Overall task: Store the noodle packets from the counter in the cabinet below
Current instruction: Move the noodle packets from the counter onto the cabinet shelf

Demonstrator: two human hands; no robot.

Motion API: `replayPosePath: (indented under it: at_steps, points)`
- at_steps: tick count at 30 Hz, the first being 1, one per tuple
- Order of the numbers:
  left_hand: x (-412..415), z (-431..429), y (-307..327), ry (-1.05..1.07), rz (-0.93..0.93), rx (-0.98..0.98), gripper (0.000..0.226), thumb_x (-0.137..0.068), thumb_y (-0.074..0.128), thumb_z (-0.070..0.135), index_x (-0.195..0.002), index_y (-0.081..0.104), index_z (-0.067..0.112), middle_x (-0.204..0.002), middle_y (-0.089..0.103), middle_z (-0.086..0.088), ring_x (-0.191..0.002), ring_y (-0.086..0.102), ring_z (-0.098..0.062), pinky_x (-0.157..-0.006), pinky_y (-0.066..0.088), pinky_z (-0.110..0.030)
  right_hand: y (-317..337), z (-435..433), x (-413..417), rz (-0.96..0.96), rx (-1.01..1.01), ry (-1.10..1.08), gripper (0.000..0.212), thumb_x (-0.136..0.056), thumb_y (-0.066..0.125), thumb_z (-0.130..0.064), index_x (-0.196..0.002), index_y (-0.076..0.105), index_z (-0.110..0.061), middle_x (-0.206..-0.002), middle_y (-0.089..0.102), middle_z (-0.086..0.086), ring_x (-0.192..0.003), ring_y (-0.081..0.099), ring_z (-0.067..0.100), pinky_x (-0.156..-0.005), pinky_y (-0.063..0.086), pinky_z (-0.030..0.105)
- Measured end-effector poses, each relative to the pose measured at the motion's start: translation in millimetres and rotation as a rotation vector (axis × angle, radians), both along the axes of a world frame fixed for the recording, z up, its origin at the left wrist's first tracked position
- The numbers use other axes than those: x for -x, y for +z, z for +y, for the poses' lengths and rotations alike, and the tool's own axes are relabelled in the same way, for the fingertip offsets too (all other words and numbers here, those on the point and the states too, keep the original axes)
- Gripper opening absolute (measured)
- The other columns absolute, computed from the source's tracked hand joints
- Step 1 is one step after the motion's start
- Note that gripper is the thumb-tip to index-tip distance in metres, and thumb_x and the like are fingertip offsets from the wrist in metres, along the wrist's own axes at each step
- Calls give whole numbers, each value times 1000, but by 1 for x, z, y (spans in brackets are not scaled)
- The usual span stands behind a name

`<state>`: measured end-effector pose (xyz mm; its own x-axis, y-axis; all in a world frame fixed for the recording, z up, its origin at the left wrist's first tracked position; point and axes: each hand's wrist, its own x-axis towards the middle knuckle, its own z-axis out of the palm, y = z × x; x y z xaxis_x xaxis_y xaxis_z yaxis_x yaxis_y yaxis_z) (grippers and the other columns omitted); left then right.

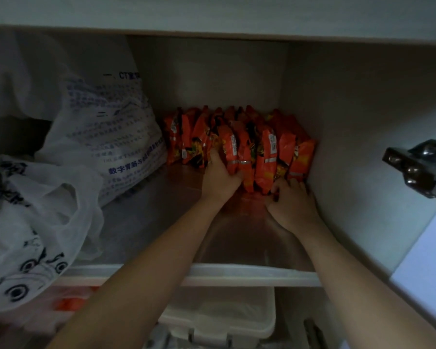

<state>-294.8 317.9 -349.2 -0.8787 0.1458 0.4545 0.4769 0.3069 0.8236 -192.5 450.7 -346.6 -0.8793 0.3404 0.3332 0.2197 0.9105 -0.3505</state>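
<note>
Several red-orange noodle packets (267, 152) stand on edge in a row at the back right of the cabinet shelf (161, 222), against the right wall. My left hand (219, 177) grips the front packets at the left-middle of the row, thumb on one side and fingers behind. My right hand (292, 200) has its fingers curled round the lower edge of the packets at the right end, close to the side wall. Both forearms reach in over the shelf's front edge.
Two white plastic bags fill the left side: one with blue print (116, 137), one with black drawings (28, 222). A metal door hinge (420, 167) juts out at the right. Below the shelf stands a clear plastic box (224, 318). Bare shelf lies before the packets.
</note>
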Motion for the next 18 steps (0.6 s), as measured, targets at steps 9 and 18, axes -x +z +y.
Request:
replayPosePath:
  at_steps: [9, 18]
  points:
    - [12, 0, -1, 92, 112, 174, 98, -76, 73, 37, -149, 9, 24, -145, 42, -9, -125, 50, -29, -99, 45, -45, -4, 2, 3, 19, -23, -16, 32, -85, 54, -33, -111, 55, -16, -119, 52, 11, -118, 43, 31, -100, 35, 41]
    - [7, 0, 3, 6, 114, 292, 93, -84, 63, 40, -150, 2, 15, -156, 18, -15, -135, 37, -32, -106, 37, -44, -4, 1, 2, 12, -46, -20, 41, -86, 52, -36, -122, 52, -17, -127, 49, 11, -122, 41, 31, -103, 34, 42]
